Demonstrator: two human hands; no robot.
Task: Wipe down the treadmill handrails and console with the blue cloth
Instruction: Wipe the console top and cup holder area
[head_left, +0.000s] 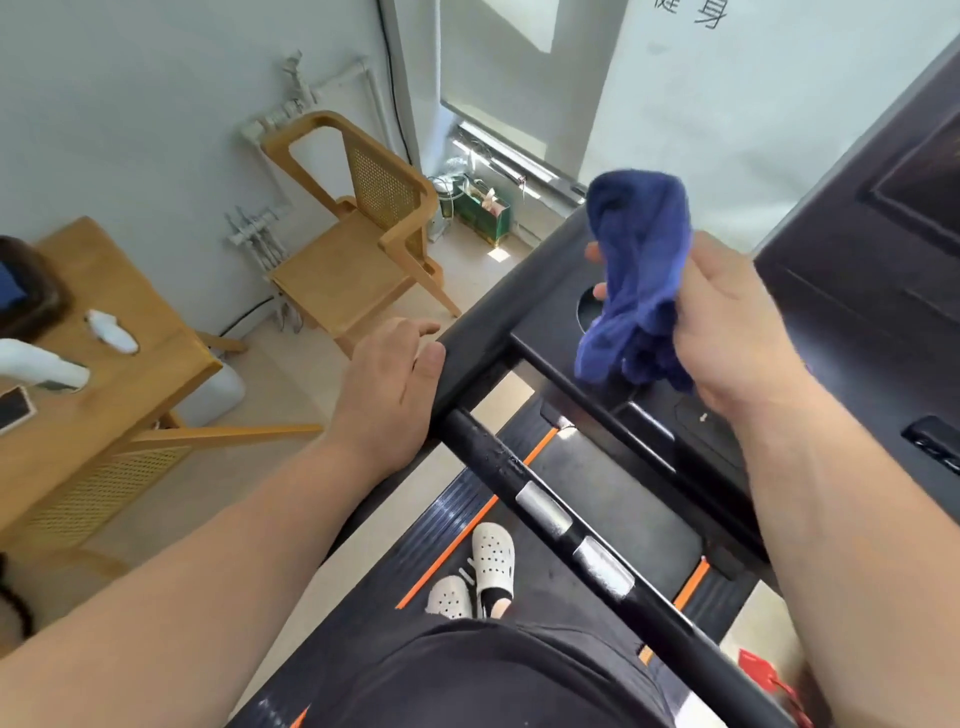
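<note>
A bunched blue cloth (636, 275) hangs from my right hand (727, 322), held just above the black treadmill console (841, 332) and its round cup holder (589, 312). My left hand (387, 395) rests on the left corner of the console frame, thumb on top, fingers spread over the outer edge and holding nothing. A black handrail (561, 514) with two silver sensor patches runs diagonally from that corner toward the lower right. Beneath it lies the treadmill belt (587, 499) with orange side stripes, and my feet in white clogs (491, 569) stand on it.
A wooden chair (358, 244) stands left of the treadmill by the wall. A wooden table (98, 364) with a phone and white items is at the far left. A green bag (480, 210) sits near the window. A red object (758, 670) lies on the floor at lower right.
</note>
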